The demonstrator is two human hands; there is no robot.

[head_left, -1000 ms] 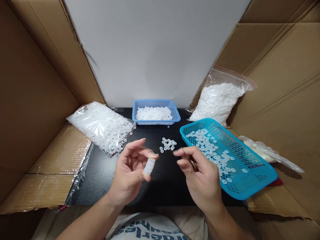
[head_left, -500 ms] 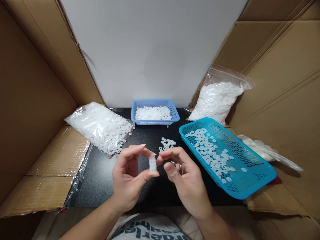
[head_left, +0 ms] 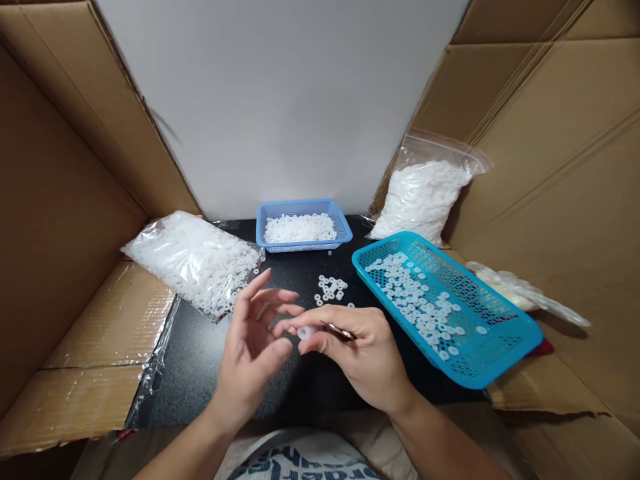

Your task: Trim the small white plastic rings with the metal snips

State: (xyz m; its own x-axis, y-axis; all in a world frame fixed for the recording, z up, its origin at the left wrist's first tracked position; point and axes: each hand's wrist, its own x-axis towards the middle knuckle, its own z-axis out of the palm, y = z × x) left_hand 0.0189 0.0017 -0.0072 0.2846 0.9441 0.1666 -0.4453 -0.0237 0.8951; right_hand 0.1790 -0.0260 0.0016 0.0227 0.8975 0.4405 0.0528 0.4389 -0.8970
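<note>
My right hand (head_left: 357,360) is closed in a pinch on a short stack of white plastic rings (head_left: 306,331), and a thin metal tool (head_left: 341,331) lies across its fingers. Just left of the stack, my left hand (head_left: 253,353) has its fingers spread and loose, with nothing in them. Both hands hover above the black tabletop (head_left: 200,360). A small pile of loose white rings (head_left: 330,289) lies on the table just beyond my fingers.
A teal basket (head_left: 525,337) holding several white rings sits to the right. A small blue basket (head_left: 300,205) of white parts stands at the back. Clear bags of white parts lie left (head_left: 193,259), back right (head_left: 425,197) and far right (head_left: 525,293). Cardboard walls enclose the table.
The stack of rings has passed from my left hand's pinch to my right hand. My left fingers have opened, and my right hand moved left and closed on the stack.
</note>
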